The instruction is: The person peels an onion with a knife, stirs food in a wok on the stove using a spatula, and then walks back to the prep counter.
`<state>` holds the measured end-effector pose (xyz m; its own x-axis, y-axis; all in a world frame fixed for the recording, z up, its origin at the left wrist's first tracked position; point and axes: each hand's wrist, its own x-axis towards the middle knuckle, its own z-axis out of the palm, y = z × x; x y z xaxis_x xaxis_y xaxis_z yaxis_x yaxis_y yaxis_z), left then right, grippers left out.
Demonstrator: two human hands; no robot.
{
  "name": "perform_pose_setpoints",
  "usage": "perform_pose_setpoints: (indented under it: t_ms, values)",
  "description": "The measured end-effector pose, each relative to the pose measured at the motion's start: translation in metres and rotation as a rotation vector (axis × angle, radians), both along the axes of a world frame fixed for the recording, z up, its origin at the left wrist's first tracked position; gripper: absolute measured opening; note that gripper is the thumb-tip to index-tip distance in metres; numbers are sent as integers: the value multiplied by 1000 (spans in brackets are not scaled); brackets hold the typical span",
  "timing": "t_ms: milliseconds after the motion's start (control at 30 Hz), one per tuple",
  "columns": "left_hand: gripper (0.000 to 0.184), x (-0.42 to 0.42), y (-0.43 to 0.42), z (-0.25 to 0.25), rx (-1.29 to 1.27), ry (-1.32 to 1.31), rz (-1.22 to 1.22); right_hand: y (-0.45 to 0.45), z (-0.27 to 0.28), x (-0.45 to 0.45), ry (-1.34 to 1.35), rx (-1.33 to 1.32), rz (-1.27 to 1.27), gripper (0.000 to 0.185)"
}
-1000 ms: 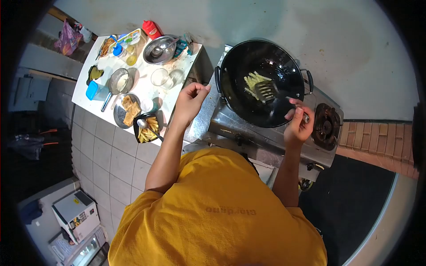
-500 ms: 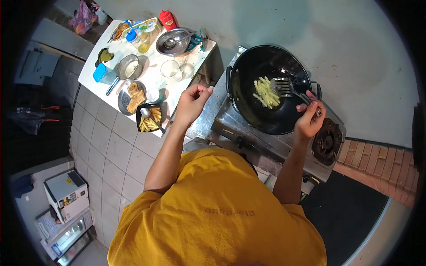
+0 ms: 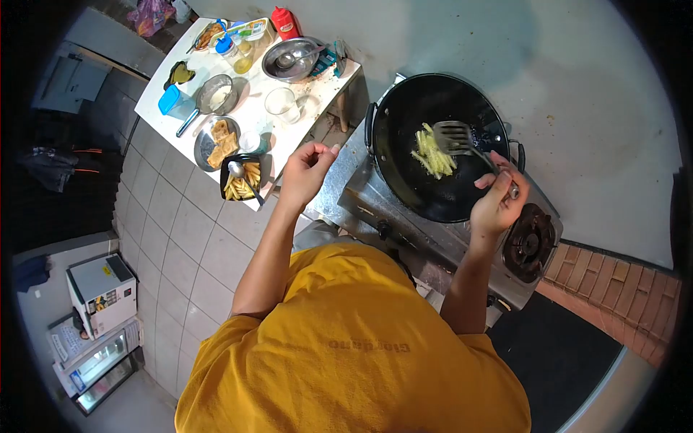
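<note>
My right hand [image 3: 500, 195] is closed around the handle of a slotted metal turner [image 3: 454, 137]. The turner's head is over a black wok [image 3: 404, 173], beside a small heap of pale yellow-green fries [image 3: 433, 153] lying on the wok's bottom. My left hand [image 3: 309, 169] hovers left of the wok, its fingers curled against the thumb, and I see nothing in it. Near that hand, on the white table, stands a black bowl of golden fries [image 3: 234, 189] with a spoon [image 3: 237, 170] in it.
The wok sits on a steel gas stove [image 3: 433, 242] with a bare burner [image 3: 530, 243] at its right. On the white table [image 3: 249, 76] are a plate of browned pieces [image 3: 222, 141], a small saucepan [image 3: 216, 94], a steel bowl [image 3: 292, 59], a glass [image 3: 282, 106] and a red bottle [image 3: 285, 24].
The turner's head has shifted slightly up and left and now shows its slotted face more broadly, above the fries' right side. The camera view has shifted a little; my left hand stays curled.
</note>
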<state>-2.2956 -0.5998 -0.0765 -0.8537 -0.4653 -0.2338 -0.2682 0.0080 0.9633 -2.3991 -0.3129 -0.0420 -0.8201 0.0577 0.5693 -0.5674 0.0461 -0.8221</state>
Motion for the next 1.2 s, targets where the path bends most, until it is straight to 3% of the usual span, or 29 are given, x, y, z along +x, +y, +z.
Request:
perform_pose_setpoints:
  t_ms: [33, 167, 233, 400, 567, 700, 833, 1033, 1200]
  values:
    - [17, 1, 1, 0, 12, -15, -2, 3, 2, 2, -77, -88, 38, 11]
    - [18, 6, 10, 0, 2, -28, 6, 3, -2, 12, -148, -18, 97, 12]
    - [18, 9, 14, -3, -26, -22, 7, 3, -3, 14, 39, 207, -6, 13]
    - [18, 8, 19, -5, -29, -7, -12, 15, -2, 20, -28, 52, -1, 13]
    - [16, 1, 17, 7, 13, -39, -34, 25, -6, 7, -3, 43, -84, 13]
    - [16, -10, 15, -6, 58, 92, -8, 22, -10, -8, -21, 62, -165, 14]
    - [18, -14, 11, -2, 84, 153, -27, 11, -16, -13, -97, -18, -97, 13]
    - [19, -20, 1, 7, 61, 173, -30, -11, 22, 2, -150, 96, -16, 13]
    - [14, -21, -12, 14, 62, 111, -86, -7, 34, 12, -103, -57, 52, 13]
